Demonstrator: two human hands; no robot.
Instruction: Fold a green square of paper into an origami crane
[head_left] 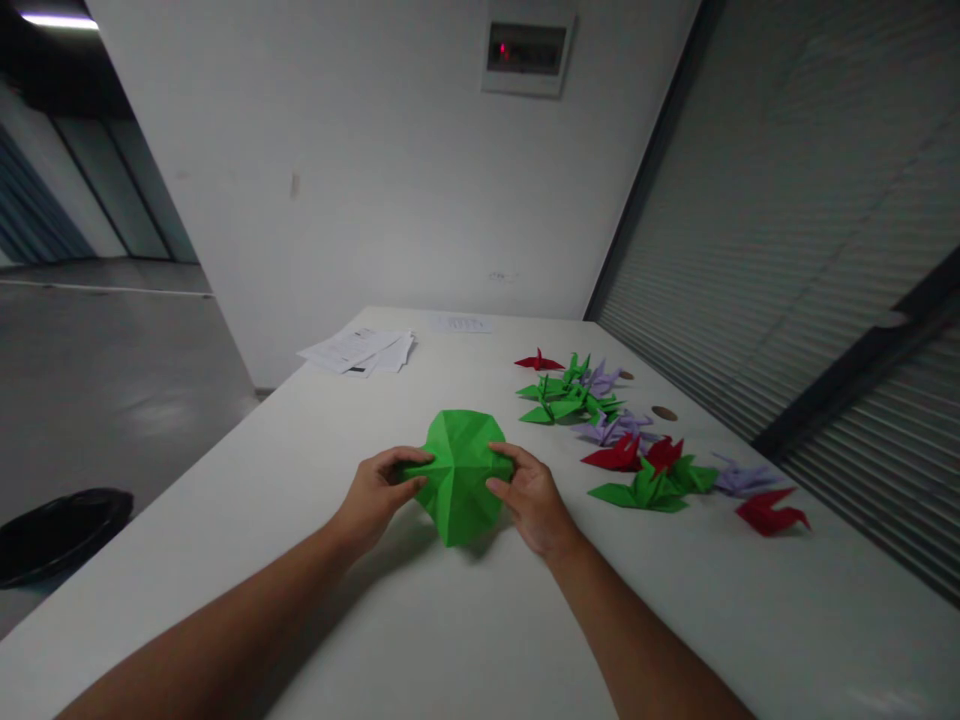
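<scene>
A creased sheet of green origami paper point(459, 480) is held up just above the white table, its fold lines meeting near the middle. My left hand point(381, 490) pinches its left side between thumb and fingers. On the opposite side, my right hand point(529, 490) grips the paper the same way, thumb low and fingers on top. The sheet bulges between the two hands and throws a soft shadow below. To the right of my right hand lie folded paper cranes, the closest being a green crane point(651, 488).
The white table point(300, 600) runs to the wall. Red, green and purple cranes point(611, 428) are strewn along its right side, with a red crane point(772, 512) nearest the blinds. Printed sheets point(360, 350) lie at the back left. A black bin point(64, 530) stands beside the left edge.
</scene>
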